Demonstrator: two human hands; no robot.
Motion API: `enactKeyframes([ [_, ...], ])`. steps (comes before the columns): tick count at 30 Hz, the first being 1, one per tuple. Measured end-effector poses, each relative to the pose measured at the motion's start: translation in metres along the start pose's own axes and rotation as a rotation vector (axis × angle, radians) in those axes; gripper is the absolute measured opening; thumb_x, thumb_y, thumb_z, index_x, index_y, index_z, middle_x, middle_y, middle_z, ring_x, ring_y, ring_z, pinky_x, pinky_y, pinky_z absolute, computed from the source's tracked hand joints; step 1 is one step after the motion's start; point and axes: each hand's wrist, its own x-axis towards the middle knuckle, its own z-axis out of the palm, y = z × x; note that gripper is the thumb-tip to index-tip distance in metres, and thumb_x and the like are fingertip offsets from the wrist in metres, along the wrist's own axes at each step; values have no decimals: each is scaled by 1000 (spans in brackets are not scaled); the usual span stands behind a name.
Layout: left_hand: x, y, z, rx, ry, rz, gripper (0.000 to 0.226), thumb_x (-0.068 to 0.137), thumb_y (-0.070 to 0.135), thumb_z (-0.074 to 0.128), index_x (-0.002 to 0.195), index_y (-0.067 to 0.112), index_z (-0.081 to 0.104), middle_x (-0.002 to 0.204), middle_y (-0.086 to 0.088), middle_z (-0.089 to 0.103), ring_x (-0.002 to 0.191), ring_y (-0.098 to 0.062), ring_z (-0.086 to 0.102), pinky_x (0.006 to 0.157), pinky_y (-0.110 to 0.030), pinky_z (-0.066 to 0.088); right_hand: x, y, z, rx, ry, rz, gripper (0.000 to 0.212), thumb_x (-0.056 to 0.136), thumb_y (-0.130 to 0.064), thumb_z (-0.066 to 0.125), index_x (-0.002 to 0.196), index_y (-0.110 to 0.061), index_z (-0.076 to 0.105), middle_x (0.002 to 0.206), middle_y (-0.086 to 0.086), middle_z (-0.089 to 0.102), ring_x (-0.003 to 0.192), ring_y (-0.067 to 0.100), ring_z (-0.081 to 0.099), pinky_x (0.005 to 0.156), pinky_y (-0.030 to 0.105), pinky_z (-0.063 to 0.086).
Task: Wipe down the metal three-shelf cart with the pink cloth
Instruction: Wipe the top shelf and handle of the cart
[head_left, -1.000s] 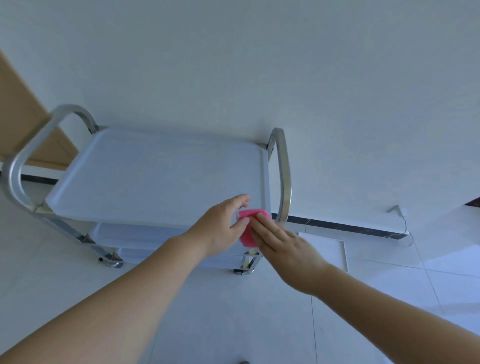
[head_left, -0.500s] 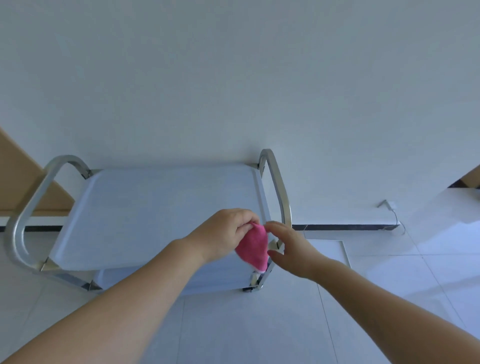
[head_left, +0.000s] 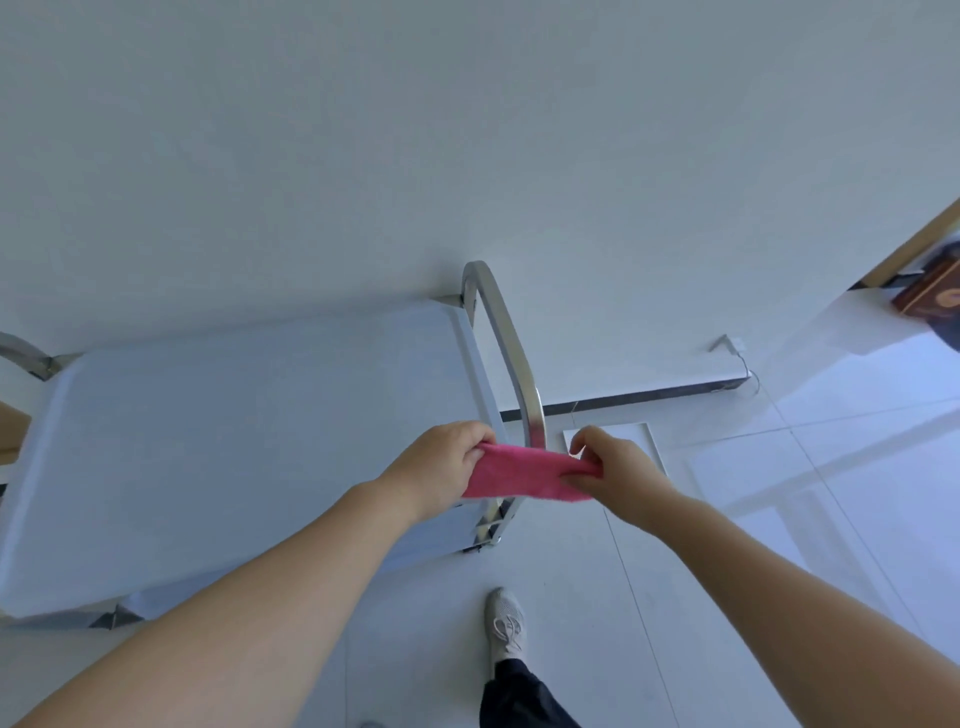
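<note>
The metal cart (head_left: 234, 441) stands against the white wall, its flat top shelf facing me and its chrome right handle (head_left: 511, 358) arching beside it. The lower shelves are mostly hidden under the top one. A pink cloth (head_left: 519, 475) is stretched flat between my hands, just in front of the handle's near post. My left hand (head_left: 441, 467) pinches the cloth's left end over the shelf's right edge. My right hand (head_left: 618, 467) pinches the right end, out past the cart over the floor.
A white tiled floor lies around the cart, with a dark baseboard (head_left: 649, 397) along the wall and a plug and cable (head_left: 737, 353) at right. My shoe and trouser leg (head_left: 506, 649) stand near the cart's front right corner. A doorway with a brown object (head_left: 930, 293) opens at far right.
The cloth went from bunched at the shelf's corner to hanging from my left hand, and is now pulled out flat between both hands. The view has tilted down and shifted right.
</note>
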Motion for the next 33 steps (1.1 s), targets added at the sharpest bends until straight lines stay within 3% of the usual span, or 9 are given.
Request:
enactKeyframes([
  [4,43,1,6,-48,66,-44,23,92,11,43,96,25,61,87,8,61,80,-8,56,66,-17,39,42,12,-25,0,26,1,17,81,-24,63,95,-28,53,78,-9,61,72,19,60,64,34,53],
  [8,74,-12,-1,-8,154,-147,22,89,7,47,101,21,58,91,4,60,82,-15,56,66,-19,36,83,10,-26,-90,267,48,43,83,-24,62,123,-17,49,122,6,51,111,25,49,87,37,45],
  [10,74,-18,1,36,147,-175,27,87,3,48,108,17,55,102,-2,60,90,-19,56,75,-23,39,81,6,-1,-11,312,94,49,87,-33,60,128,-11,45,129,9,44,117,27,45,90,37,42],
  [13,62,-23,4,89,153,-167,41,85,0,49,124,12,49,127,-8,50,111,-23,52,94,-27,38,71,-6,48,179,195,155,66,89,-44,53,138,-7,30,136,10,37,120,27,45,89,33,39],
  [16,39,-28,2,121,113,-142,43,86,4,48,128,14,46,135,-3,44,118,-21,49,97,-30,40,85,-22,67,305,249,186,65,89,-47,51,137,-11,29,129,6,47,111,27,52,82,33,42],
  [19,13,-34,-5,169,84,-123,38,88,6,46,125,16,49,134,2,45,116,-18,49,91,-28,41,94,-31,75,395,322,212,34,88,-43,53,109,-18,44,95,1,61,85,24,62,67,36,49],
  [24,-17,-42,-17,254,40,-104,39,89,7,43,127,19,48,134,5,46,118,-18,48,93,-31,42,66,-21,109,614,434,196,17,88,-29,57,92,-38,43,73,-10,58,55,-1,58,40,11,39],
  [28,-35,-50,-28,303,40,-87,39,91,9,43,127,21,48,133,7,47,116,-16,48,91,-28,41,57,-21,114,699,461,170,28,88,-31,58,90,-53,43,68,-16,59,52,-4,58,40,9,41],
  [33,-46,-56,-40,329,20,-77,38,91,11,43,127,23,47,131,9,47,112,-16,51,89,-27,41,76,-28,93,475,448,116,17,88,-33,52,95,-46,43,86,-19,59,74,1,60,54,14,39],
])
